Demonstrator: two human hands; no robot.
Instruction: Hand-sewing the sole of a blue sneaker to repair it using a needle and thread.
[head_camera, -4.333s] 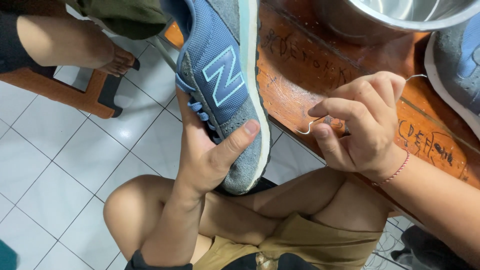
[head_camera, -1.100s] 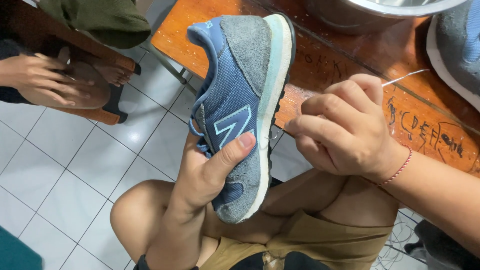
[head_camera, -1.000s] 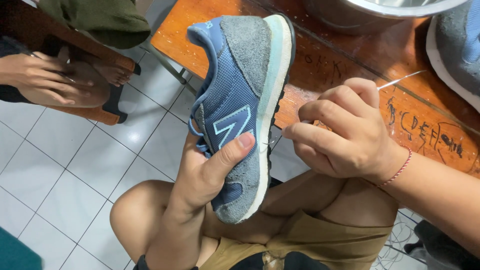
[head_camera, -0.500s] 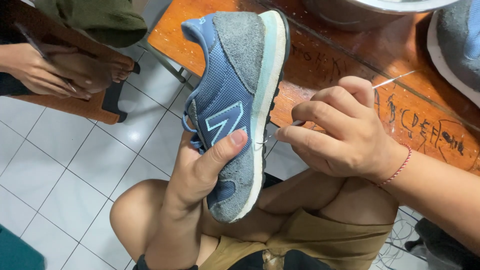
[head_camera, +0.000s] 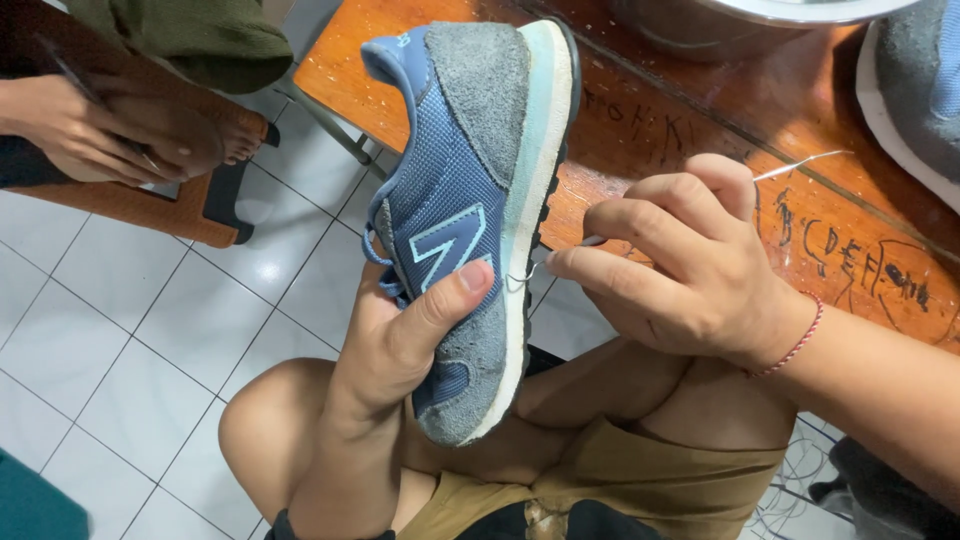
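**Needle at the sole edge of the blue sneaker**

Our right fingertips (head_camera: 570, 262) were pinched tight on a thin curved needle (head_camera: 522, 277), whose hook met the pale sole edge of the blue and grey sneaker (head_camera: 470, 210). Behind them, our right hand (head_camera: 680, 260) was curled half closed just beside the shoe's sole, and a white thread (head_camera: 800, 165) ran out past its knuckles, away from the sneaker. A red cord bracelet (head_camera: 800, 338) circled that wrist.

On the shoe's other side, our left thumb (head_camera: 450, 300) pressed flat against the grey suede near the toe, and our left hand (head_camera: 395, 335) was wrapped around the sneaker from beneath, gripping it firmly. We held the shoe upright with its heel up and toe down, above our bare knees (head_camera: 600, 385).

Behind the sneaker lay a scratched orange wooden table (head_camera: 640, 130). On it, well apart from our shoe, sat a second sneaker (head_camera: 915, 90) and a metal bowl (head_camera: 720, 15). Far off on the sneaker's laced side, another person's hand (head_camera: 90, 135) rested on a bare foot (head_camera: 190, 140) over the white tiled floor (head_camera: 120, 320).
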